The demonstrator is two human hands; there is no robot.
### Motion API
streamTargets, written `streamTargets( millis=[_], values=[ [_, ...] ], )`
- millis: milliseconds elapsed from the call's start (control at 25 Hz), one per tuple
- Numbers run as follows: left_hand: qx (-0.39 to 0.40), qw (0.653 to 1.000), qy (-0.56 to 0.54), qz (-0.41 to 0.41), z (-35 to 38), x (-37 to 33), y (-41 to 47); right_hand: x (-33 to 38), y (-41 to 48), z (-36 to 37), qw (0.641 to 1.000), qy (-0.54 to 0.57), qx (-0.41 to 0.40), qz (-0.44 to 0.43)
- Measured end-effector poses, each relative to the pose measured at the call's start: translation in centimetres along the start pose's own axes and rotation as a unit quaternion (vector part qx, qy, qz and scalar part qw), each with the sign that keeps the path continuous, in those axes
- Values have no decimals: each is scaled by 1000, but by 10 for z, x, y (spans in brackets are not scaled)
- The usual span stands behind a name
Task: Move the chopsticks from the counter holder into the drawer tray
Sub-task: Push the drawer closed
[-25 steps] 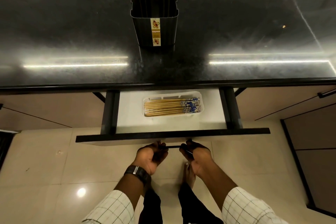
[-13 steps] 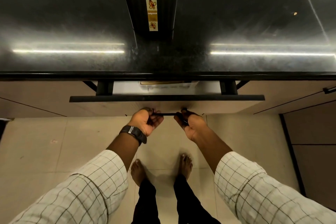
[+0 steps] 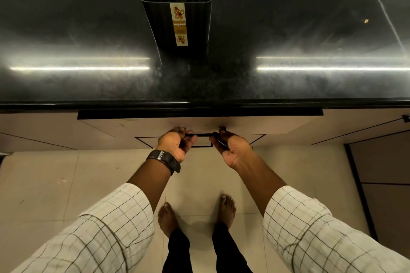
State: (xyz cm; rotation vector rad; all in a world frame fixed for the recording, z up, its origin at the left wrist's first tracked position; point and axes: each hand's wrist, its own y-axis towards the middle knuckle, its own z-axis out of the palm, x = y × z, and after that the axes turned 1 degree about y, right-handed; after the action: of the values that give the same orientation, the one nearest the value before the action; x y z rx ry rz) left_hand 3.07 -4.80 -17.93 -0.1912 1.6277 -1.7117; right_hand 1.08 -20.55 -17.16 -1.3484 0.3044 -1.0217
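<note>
A black ribbed chopstick holder (image 3: 176, 4) with a yellow sticker stands on the dark counter, and I see nothing inside it. The drawer (image 3: 199, 123) below the counter edge is pushed almost fully in, so the tray and chopsticks are hidden. My left hand (image 3: 175, 145) and my right hand (image 3: 230, 147) both curl around the thin black drawer handle (image 3: 202, 135), one at each end. A black watch sits on my left wrist.
The glossy black counter (image 3: 88, 51) fills the upper half, its front edge running across the frame. Beige cabinet fronts (image 3: 359, 127) flank the drawer. Below are a tiled floor (image 3: 55, 184) and my bare feet.
The drawer has slid in from wide open to nearly closed, with both hands on its handle. The tray of chopsticks has gone out of sight under the counter.
</note>
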Motion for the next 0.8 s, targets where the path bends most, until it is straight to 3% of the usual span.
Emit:
streamTargets(
  millis=[440, 800],
  values=[
    [-39, 998, 14, 38, 21, -12, 10, 9, 5, 15, 999, 32, 1, -19],
    [-62, 995, 33, 66, 34, -20, 15, 18, -50, -5, 994, 21, 87, -66]
  ],
)
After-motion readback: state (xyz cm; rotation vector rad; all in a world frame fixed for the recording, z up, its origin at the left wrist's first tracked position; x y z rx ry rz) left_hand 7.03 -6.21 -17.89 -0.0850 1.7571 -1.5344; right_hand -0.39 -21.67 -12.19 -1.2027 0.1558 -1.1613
